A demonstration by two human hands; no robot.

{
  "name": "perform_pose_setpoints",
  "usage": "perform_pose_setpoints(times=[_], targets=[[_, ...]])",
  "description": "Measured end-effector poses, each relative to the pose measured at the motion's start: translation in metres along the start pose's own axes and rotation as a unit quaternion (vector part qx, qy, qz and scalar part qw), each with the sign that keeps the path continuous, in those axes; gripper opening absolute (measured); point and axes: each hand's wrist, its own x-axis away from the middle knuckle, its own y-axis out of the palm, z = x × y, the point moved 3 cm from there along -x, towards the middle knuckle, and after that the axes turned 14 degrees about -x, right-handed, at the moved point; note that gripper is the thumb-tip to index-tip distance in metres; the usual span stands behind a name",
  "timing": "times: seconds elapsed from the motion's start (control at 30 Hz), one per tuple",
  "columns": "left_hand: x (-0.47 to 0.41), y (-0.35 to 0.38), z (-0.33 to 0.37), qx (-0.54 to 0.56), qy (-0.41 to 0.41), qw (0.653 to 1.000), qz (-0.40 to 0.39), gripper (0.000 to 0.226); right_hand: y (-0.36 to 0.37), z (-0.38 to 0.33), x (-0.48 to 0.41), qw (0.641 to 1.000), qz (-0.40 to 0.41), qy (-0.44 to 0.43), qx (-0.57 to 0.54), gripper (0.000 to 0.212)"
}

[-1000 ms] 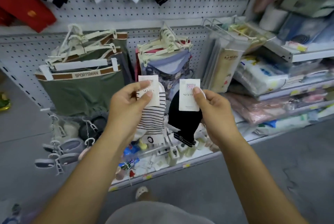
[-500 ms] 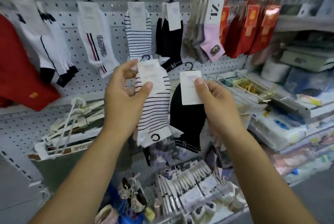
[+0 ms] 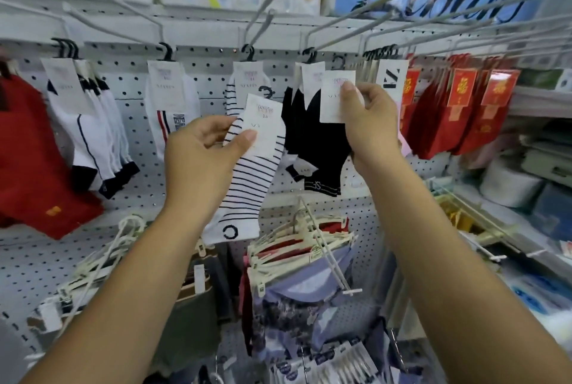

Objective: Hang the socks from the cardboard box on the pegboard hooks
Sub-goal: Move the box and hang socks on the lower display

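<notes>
My left hand [image 3: 201,151] pinches the white card of a black-and-white striped sock pair [image 3: 250,185], held below a hook that carries a matching striped pair [image 3: 230,95]. My right hand [image 3: 370,123] pinches the card of a black sock pair [image 3: 322,154], raised close to the black socks hanging on the neighbouring pegboard hook [image 3: 309,54]. The small black hanger hook [image 3: 266,93] of the striped pair sticks up free. The cardboard box is out of view.
The white pegboard [image 3: 213,74] carries rows of long wire hooks jutting toward me at head height. White socks [image 3: 173,105] hang left, red packets [image 3: 464,111] right. Hangers with underwear [image 3: 306,247] stick out below. Shelves of packaged goods stand at the right.
The view has tilted up from the lower shelf to the sock hooks. Both hands have risen with their sock pairs; the right one now sits up beside the hanging black socks.
</notes>
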Motion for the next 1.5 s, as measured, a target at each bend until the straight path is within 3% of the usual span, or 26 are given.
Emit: perform_pose_setpoints(times=[0.17,0.4,0.7,1.0,1.27,1.37,1.5], targets=[[-0.009,0.007,-0.001,-0.017,0.007,1.000,0.023,0.022,0.017,-0.004,-0.037,1.000,0.002,-0.022,-0.016,0.028],[-0.017,0.016,0.004,-0.028,0.017,0.998,0.059,0.023,0.029,0.014,-0.053,0.997,-0.056,-0.033,0.036,0.028],[-0.048,0.029,0.018,-0.046,0.053,0.995,0.073,0.022,0.027,0.016,-0.055,0.995,-0.061,-0.056,0.058,0.032],[-0.082,0.038,0.009,-0.046,0.012,0.991,0.125,0.014,0.033,0.000,-0.046,0.986,-0.064,-0.125,0.087,0.042],[-0.089,0.040,-0.008,-0.021,-0.053,0.994,0.089,0.010,0.023,0.016,-0.035,0.978,-0.086,-0.128,0.143,0.046],[-0.093,0.035,-0.011,-0.061,-0.064,0.994,0.067,0.014,0.016,0.023,-0.025,0.971,-0.099,-0.139,0.169,0.048],[-0.081,0.022,-0.011,-0.162,-0.019,0.982,0.094,0.022,0.007,0.031,-0.002,0.963,-0.135,-0.168,0.161,0.048]])
